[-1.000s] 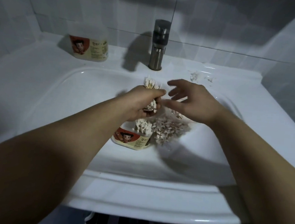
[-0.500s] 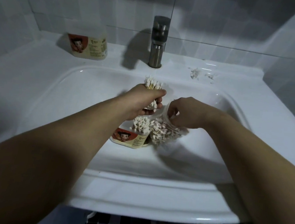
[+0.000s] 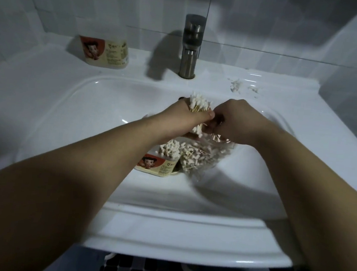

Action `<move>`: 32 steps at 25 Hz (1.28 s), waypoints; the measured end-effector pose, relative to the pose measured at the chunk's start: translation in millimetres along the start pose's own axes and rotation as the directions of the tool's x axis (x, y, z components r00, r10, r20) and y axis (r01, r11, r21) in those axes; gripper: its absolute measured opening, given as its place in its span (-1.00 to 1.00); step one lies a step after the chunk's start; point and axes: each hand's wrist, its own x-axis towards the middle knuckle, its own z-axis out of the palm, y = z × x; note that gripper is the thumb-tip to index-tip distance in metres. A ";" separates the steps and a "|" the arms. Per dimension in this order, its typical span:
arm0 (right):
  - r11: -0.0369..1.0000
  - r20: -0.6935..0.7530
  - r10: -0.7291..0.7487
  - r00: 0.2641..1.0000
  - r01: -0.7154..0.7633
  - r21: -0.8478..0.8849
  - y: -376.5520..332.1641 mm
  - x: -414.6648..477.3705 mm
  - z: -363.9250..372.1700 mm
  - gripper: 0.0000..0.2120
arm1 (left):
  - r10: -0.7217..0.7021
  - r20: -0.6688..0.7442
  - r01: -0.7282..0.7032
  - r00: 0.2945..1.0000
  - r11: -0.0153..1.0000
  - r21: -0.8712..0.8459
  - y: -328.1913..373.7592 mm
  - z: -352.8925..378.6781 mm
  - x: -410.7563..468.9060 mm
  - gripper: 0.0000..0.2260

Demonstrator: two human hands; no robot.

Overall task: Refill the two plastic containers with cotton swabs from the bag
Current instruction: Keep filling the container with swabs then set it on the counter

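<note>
here your left hand (image 3: 187, 123) clamps a bundle of cotton swabs (image 3: 198, 104) upright above the container (image 3: 159, 166) in the sink (image 3: 89, 110), likely to square the tips; your right hand (image 3: 237, 123) curls against it, on what i cannot tell; the bag (image 3: 206, 157) lies just beside the container

White ceramic sink (image 3: 48, 85), set against a tiled wall. Back ledge: metal faucet (image 3: 190, 47) at centre. Labelled plastic container (image 3: 104, 52) to its left, close to the wall. Small white bits (image 3: 236, 85) scattered to its right, too small to tell swabs from fluff. Down in the basin: second container (image 3: 159, 166), same cartoon label, upright, packed with cotton swabs (image 3: 170, 148) heads up. Clear bag (image 3: 203, 159) of swabs against its right side, blurred; cannot tell whether it rests on the basin.
</note>
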 end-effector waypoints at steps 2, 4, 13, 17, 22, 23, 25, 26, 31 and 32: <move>0.998 -0.025 0.011 1.000 -0.010 0.070 0.7 -2.4 -4.6 -0.87 | -0.047 -0.004 0.047 0.999 0.995 0.087 -5.7 -1.9 1.6 -0.82; 0.994 -0.071 0.018 0.997 -0.010 0.107 2.5 -4.6 -9.0 -0.82 | -0.096 -0.022 0.098 0.995 0.987 0.124 -9.4 -4.1 3.2 -0.78; 0.882 -0.252 0.193 0.948 -0.055 0.468 11.7 -4.8 -15.6 -0.84 | -0.104 -0.047 0.107 0.993 0.993 0.059 -7.5 -2.8 1.5 -0.78; 0.775 -0.199 0.258 0.945 -0.080 0.626 15.1 -0.1 -10.6 -0.88 | -0.116 -0.063 0.107 0.991 0.986 -0.131 -5.4 0.6 0.3 -0.78; 0.675 -0.135 0.256 0.957 -0.077 0.733 9.0 2.3 -5.9 -0.89 | -0.172 -0.052 0.143 0.984 0.924 -0.356 -6.5 8.0 2.0 -0.75; 0.671 -0.130 0.246 0.960 -0.072 0.738 6.9 2.1 -5.4 -0.90 | -0.194 -0.064 0.156 0.979 0.913 -0.376 -5.9 8.5 2.8 -0.74; 0.667 -0.125 0.238 0.963 -0.069 0.742 4.8 2.2 -4.9 -0.90 | -0.242 -0.102 0.187 0.965 0.906 -0.381 -6.1 8.2 5.5 -0.76; 0.668 -0.126 0.239 0.963 -0.069 0.741 4.3 2.3 -5.3 -0.90 | -0.262 -0.118 0.200 0.958 0.904 -0.379 -5.9 7.6 6.4 -0.76; 0.643 -0.168 0.287 0.943 -0.060 0.763 8.7 3.1 -9.2 -0.86 | -0.297 -0.184 0.205 0.937 0.894 -0.400 -5.3 4.0 9.3 -0.81; 0.632 -0.181 0.305 0.935 -0.056 0.773 10.9 3.4 -10.6 -0.86 | -0.298 -0.195 0.200 0.934 0.892 -0.406 -4.7 2.6 8.7 -0.85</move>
